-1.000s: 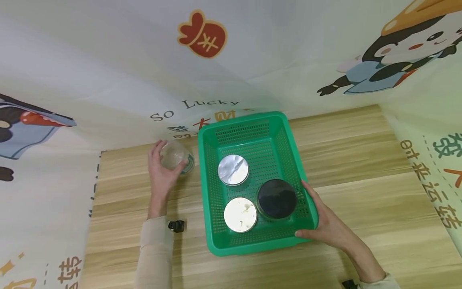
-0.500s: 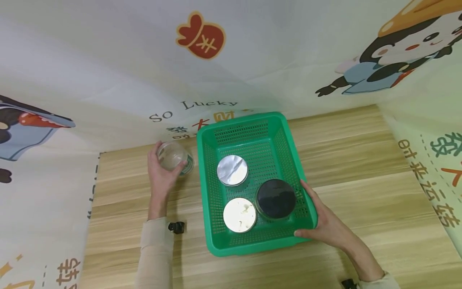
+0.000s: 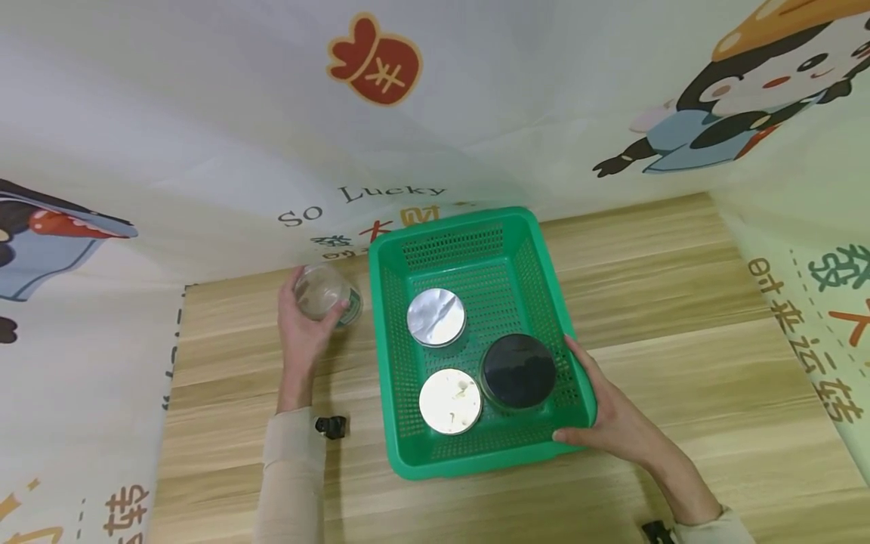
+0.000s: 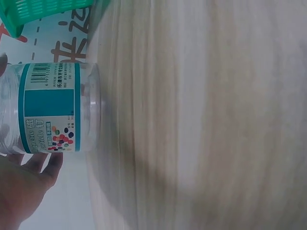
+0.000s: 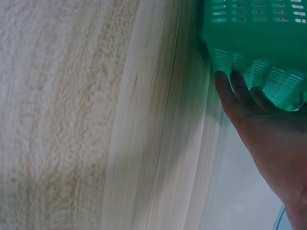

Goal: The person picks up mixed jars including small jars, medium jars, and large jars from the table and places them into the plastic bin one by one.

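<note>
My left hand [image 3: 302, 336] grips a clear plastic jar [image 3: 319, 292] left of the basket, thumb on one side and fingers round the other. A teal label [image 4: 50, 108] with a barcode shows in the left wrist view. The jar is upright, its base at or close to the tabletop. At the green basket's [image 3: 559, 291] near right corner is my right hand [image 3: 615, 423], thumb on the near rim and straight fingers against the outer side wall. Inside the basket stand a silver-topped round container [image 3: 436, 317], a pale shiny-topped one [image 3: 450, 402] and a larger black-topped one [image 3: 518, 372].
The wood-grain table [image 3: 652, 295] extends on both sides of the basket. A printed white cloth [image 3: 224, 151] rises behind it and at both sides. The basket's far end stands close to the back cloth. Small black devices [image 3: 331, 428] sit at the wrists.
The whole head view has shifted very slightly. Both hands keep their holds, and neither the jar nor the basket has visibly moved on the table.
</note>
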